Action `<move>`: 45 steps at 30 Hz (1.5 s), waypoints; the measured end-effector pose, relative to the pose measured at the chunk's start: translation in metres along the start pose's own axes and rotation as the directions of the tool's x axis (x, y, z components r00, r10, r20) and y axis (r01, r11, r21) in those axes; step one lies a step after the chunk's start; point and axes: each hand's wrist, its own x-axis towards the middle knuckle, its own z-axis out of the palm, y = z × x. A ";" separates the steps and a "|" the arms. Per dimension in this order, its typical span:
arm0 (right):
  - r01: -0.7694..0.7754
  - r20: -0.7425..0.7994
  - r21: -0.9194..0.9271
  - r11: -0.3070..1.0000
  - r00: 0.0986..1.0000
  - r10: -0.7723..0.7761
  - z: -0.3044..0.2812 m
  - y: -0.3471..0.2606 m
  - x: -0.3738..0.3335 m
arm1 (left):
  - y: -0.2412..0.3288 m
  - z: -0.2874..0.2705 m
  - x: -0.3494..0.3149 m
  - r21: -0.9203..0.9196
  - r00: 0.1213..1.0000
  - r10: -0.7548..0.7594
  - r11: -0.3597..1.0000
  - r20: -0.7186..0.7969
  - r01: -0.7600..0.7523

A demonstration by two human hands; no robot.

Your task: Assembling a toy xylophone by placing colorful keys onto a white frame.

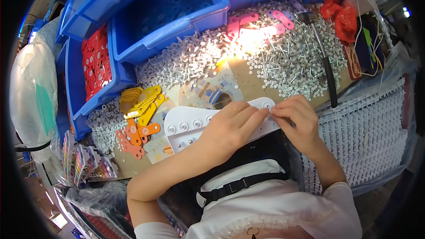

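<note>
A long white plastic base (183, 118) with rounded ends lies at the table's near edge, in front of my body. Round raised sockets run along it, and small metal pins show at its left end. My left hand (232, 126) reaches over the middle of the base, its fingertips pinched near the right end. My right hand (299, 119) meets it there, thumb and fingers pressed together beside an end socket (267, 105). Whatever small piece the fingertips hold is too small to make out. My left hand hides the middle of the base.
Loose white caps and pins (283, 66) cover much of the table. A hammer (325, 57) lies on the right pile. Yellow strips (144, 102), orange strips (133, 135) and pink strips (241, 20) lie about. Blue bins (172, 35) stand behind; white slatted pieces (363, 137) are stacked right.
</note>
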 end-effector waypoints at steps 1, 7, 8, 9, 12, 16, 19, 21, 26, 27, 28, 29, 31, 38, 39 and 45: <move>0.039 0.014 -0.039 0.998 0.999 -0.039 0.000 -0.001 0.000 | 0.004 0.001 0.000 0.069 0.999 0.034 0.997 0.031 -0.036; -0.100 0.047 0.016 0.995 0.994 0.099 -0.002 -0.001 -0.001 | 0.006 -0.001 -0.002 0.220 0.983 0.086 0.968 0.164 -0.122; -0.101 0.050 0.016 0.995 0.994 0.100 -0.002 0.000 -0.002 | 0.007 -0.002 0.000 0.253 0.972 0.102 0.955 0.211 -0.155; -0.161 0.017 0.044 0.986 0.987 0.160 -0.001 0.001 -0.003 | 0.007 -0.005 0.004 0.251 0.972 0.100 0.956 0.211 -0.153; -0.217 -0.020 0.058 0.975 0.976 0.218 0.002 0.003 -0.001 | 0.002 -0.010 0.010 0.201 0.956 0.085 0.969 0.279 -0.145; -0.242 -0.045 0.030 0.970 0.969 0.244 0.002 0.005 0.002 | -0.004 -0.005 0.009 0.159 0.971 0.137 0.973 0.197 -0.169; -0.268 -0.026 0.047 0.962 0.963 0.269 0.002 0.005 0.004 | -0.001 0.000 0.009 0.198 0.969 0.132 0.965 0.211 -0.174; -0.258 -0.030 0.045 0.965 0.965 0.260 0.003 0.005 0.004 | 0.000 0.001 0.010 0.245 0.969 0.142 0.951 0.203 -0.191; -0.215 -0.033 0.027 0.976 0.976 0.216 0.003 0.006 0.003 | -0.001 -0.011 0.018 0.148 0.979 0.109 0.980 0.174 -0.135; -0.226 -0.029 0.035 0.974 0.973 0.227 0.003 0.006 0.002 | -0.001 -0.010 0.019 0.149 0.979 0.111 0.979 0.173 -0.137; -0.237 -0.025 0.043 0.971 0.971 0.238 0.002 0.007 0.001 | 0.000 -0.009 0.019 0.147 0.970 0.092 0.981 0.226 -0.127; -0.236 -0.027 0.042 0.971 0.971 0.238 0.002 0.006 0.001 | 0.001 -0.008 0.018 0.144 0.958 0.073 0.983 0.279 -0.116; -0.223 -0.036 0.040 0.974 0.974 0.225 0.003 0.006 0.001 | -0.001 -0.001 0.013 0.181 0.953 0.105 0.970 0.283 -0.161; -0.217 -0.023 0.093 0.972 0.975 0.220 0.009 0.004 0.001 | 0.027 -0.020 0.000 0.155 0.982 0.025 0.986 0.189 -0.055; -0.192 0.017 0.092 0.977 0.981 0.191 0.005 -0.002 0.005 | 0.031 -0.038 -0.006 0.033 0.991 -0.082 0.996 0.107 0.079; 0.156 0.514 -0.033 0.987 0.850 -0.117 0.016 0.003 0.022 | 0.022 -0.049 -0.102 0.075 0.605 -0.561 0.695 -0.565 0.715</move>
